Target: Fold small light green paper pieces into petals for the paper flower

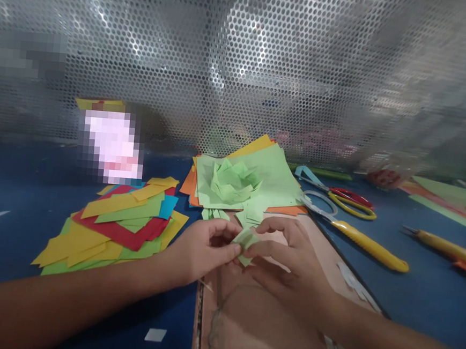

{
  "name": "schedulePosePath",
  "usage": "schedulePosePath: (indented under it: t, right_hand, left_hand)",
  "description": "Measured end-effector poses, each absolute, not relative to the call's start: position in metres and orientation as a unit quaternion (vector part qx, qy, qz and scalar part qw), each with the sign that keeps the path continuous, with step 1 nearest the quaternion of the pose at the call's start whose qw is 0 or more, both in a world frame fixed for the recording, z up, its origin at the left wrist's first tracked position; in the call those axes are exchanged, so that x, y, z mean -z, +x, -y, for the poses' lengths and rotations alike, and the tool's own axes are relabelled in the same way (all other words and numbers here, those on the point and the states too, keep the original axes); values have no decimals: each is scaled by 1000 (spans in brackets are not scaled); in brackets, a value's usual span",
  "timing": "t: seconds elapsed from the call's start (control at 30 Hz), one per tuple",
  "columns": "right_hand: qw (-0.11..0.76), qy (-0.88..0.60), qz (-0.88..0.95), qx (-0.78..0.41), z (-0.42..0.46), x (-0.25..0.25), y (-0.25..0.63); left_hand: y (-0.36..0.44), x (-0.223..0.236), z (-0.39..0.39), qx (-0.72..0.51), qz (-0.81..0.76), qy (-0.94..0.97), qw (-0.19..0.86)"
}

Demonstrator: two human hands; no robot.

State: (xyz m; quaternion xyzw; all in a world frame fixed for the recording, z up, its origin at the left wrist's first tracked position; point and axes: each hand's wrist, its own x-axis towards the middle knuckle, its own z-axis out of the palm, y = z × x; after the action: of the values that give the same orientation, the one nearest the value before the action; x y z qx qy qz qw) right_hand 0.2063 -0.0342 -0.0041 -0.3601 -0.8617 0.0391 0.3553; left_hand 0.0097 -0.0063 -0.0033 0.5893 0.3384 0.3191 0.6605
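"What have you got in your fingers?"

"A small piece of green paper [247, 243]. My left hand [207, 248] pinches its left side, thumb in front and the other fingers curled behind. My right hand [298, 265] is clamped on its right side by the fingertips, with an upper finger arched over it."

"Where is that piece?"

"Between my two hands, above the far part of a pale board [269, 322]. Just beyond it lie some folded green strips [250, 212]."

"And past those?"

"A stack of paper [283, 184], green on top, with orange and yellow edges showing. A pointed green paper ring [236, 185] sits on it."

"What's to your left?"

"A loose pile of coloured paper [139, 231] on the blue table [165, 311]: yellow, green, red and blue. Nearer me is a white scrap [156, 334]."

"To your right?"

"Scissors [336, 192] with red and yellow handles, and just nearer, a yellow-handled tool [367, 244]. Farther right lies a pointed tool [441, 246]. A metal sheet full of holes [177, 57] stands along the far side."
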Motion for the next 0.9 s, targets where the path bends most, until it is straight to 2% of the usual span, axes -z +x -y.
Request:
schedulePosePath:
  t: [0.27,0.47,0.53,0.63,0.7,0.9]
  right_hand:
    - [381,-408,822,-114,32,2,206]
    - [381,-405,825,-98,31,0,204]
    - [379,-404,828,-87,31,-1,205]
    - [356,-371,854,-75,30,-1,208]
    - [326,-335,878,-98,29,0,209]
    - [287,-331,881,-177,27,0,212]
  left_hand:
    - [10,9,6,-333,-327,591,658]
    - [9,9,8,-329,-344,641,602]
    - [6,5,9,-355,-357,685,527]
    - [0,-2,9,-371,-313,831,272]
    - [-4,-5,7,-350,-236,894,148]
    - [-7,-3,2,-271,-97,956,55]
